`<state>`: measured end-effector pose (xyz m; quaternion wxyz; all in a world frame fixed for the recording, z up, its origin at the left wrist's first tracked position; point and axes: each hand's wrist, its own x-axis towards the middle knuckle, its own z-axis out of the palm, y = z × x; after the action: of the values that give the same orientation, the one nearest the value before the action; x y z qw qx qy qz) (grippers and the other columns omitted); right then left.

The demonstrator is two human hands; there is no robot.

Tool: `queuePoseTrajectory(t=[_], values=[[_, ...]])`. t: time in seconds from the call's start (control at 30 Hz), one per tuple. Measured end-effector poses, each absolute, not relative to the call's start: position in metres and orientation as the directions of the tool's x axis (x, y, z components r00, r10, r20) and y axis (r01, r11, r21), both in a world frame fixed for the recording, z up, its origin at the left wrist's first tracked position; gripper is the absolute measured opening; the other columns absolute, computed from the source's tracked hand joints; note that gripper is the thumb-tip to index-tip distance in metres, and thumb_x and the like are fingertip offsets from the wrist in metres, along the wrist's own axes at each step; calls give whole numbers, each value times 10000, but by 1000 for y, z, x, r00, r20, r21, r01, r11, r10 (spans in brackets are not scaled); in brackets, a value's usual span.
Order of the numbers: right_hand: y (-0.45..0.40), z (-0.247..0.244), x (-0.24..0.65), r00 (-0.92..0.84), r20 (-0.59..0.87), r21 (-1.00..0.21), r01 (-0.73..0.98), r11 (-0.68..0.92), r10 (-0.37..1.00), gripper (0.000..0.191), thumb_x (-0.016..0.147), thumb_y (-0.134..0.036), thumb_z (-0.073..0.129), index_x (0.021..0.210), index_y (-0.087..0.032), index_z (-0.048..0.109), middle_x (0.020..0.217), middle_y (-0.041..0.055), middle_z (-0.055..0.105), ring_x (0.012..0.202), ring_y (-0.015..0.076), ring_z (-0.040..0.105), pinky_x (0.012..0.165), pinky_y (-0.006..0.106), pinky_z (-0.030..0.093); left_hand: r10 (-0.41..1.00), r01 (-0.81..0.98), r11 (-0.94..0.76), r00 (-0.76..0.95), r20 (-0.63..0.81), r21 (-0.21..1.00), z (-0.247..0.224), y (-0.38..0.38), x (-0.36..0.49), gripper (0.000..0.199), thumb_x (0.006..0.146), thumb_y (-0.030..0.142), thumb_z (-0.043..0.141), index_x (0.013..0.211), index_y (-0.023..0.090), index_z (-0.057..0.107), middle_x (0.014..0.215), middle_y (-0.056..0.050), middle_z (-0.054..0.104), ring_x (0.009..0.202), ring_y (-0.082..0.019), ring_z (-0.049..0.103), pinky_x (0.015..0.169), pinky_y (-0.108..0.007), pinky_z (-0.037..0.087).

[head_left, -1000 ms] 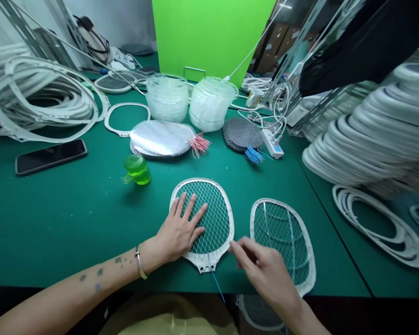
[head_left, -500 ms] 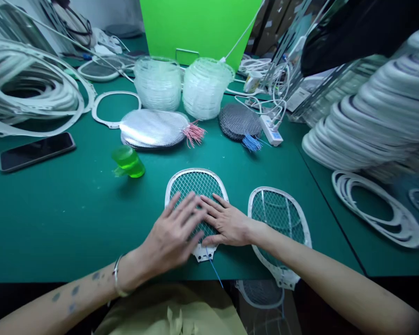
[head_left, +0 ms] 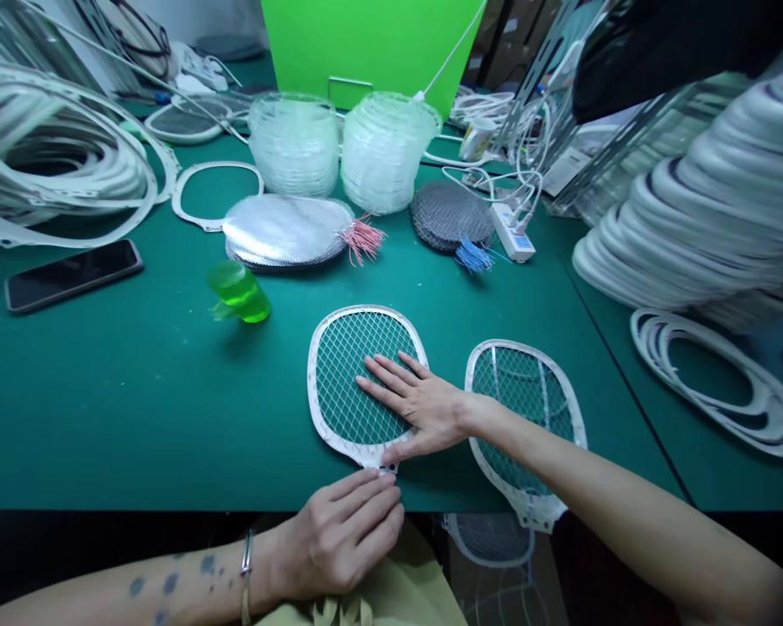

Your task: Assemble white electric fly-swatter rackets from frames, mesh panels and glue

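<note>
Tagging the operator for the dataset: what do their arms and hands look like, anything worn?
Both forearms are bare, with no sleeves or gloves. The left hand has a thin silver bangle at the wrist, and the forearm has scattered dark blue-grey spots, probably tattoos. No jewellery or markings show on the right hand.

The right hand (head_left: 421,409) lies flat with fingers spread, while the left hand (head_left: 339,535) curls loosely below it.

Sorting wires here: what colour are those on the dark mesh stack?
The wires are blue, clearest in the head view.
</note>
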<state>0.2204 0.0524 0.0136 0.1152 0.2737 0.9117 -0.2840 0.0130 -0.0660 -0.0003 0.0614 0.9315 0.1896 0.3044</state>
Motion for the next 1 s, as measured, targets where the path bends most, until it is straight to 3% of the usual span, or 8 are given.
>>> queuePoseTrajectory(t=[0.2, 0.3, 0.43, 0.5, 0.6, 0.67, 0.9, 1.0], values=[[55, 12, 221, -832, -376, -458, 549, 699, 407, 1073, 802, -746, 504, 1562, -182, -1, 1593, 106, -170, 1471, 320, -140, 1156, 515, -132, 504, 367, -864, 645, 574, 346, -3, -68, 19, 196, 910, 65, 496, 982, 112, 672, 944, -67, 762, 923, -140, 710, 1044, -339, 494], [54, 10, 220, -828, -370, -453, 557, 696, 422, 1058, 804, -743, 499, 1564, -190, 13, 1598, 103, -156, 1476, 314, -125, 1154, 507, -140, 599, 364, -795, 598, 533, 485, 1, -64, 23, 228, 887, 43, 443, 929, 138, 647, 850, -46, 745, 795, -124, 700, 972, -334, 528], [54, 9, 219, -818, -381, -453, 571, 684, 431, 1071, 787, -747, 511, 1566, -196, 23, 1601, 97, -150, 1478, 317, -116, 1152, 500, -150, 805, 442, -543, 516, 293, 714, 9, -58, 28, 182, 897, 116, 473, 787, 195, 595, 695, 8, 683, 654, -117, 650, 738, -269, 582], [54, 10, 218, -807, -402, -451, 586, 673, 432, 1072, 784, -742, 519, 1566, -201, 25, 1601, 90, -154, 1477, 315, -120, 1152, 499, -151, 766, 464, -611, 550, 332, 641, 9, -59, 30, 195, 899, 109, 461, 789, 190, 600, 708, -14, 684, 697, -135, 663, 742, -273, 591], [54, 13, 217, -787, -433, -439, 610, 659, 440, 1066, 785, -730, 533, 1566, -210, 27, 1601, 76, -155, 1477, 301, -128, 1154, 492, -153, 490, 367, -870, 717, 495, 330, 0, -68, 29, 221, 887, 45, 439, 861, 149, 632, 834, -74, 716, 845, -161, 688, 951, -333, 553], [54, 15, 216, -780, -445, -438, 618, 653, 440, 1066, 784, -732, 534, 1565, -212, 30, 1600, 72, -155, 1477, 294, -132, 1153, 492, -153, 394, 310, -918, 781, 484, 247, -5, -71, 26, 211, 892, 42, 456, 902, 137, 645, 921, -91, 725, 930, -167, 685, 1013, -333, 518], [54, 17, 218, -785, -446, -466, 614, 637, 430, 1086, 769, -746, 540, 1564, -221, 17, 1598, 71, -158, 1473, 284, -148, 1153, 504, -155, 447, 182, -667, 874, 192, 722, 25, -34, -2, 193, 960, 333, 528, 1053, 242, 670, 948, -19, 748, 824, -131, 703, 890, -241, 546], [53, 16, 219, -810, -395, -498, 585, 640, 433, 1084, 772, -747, 529, 1561, -224, 1, 1598, 73, -146, 1473, 287, -131, 1163, 517, -132, 709, 470, -577, 695, 124, 668, 31, -12, -16, 368, 982, 433, 476, 1277, 248, 595, 1190, -49, 704, 1048, -167, 672, 980, -283, 495]])
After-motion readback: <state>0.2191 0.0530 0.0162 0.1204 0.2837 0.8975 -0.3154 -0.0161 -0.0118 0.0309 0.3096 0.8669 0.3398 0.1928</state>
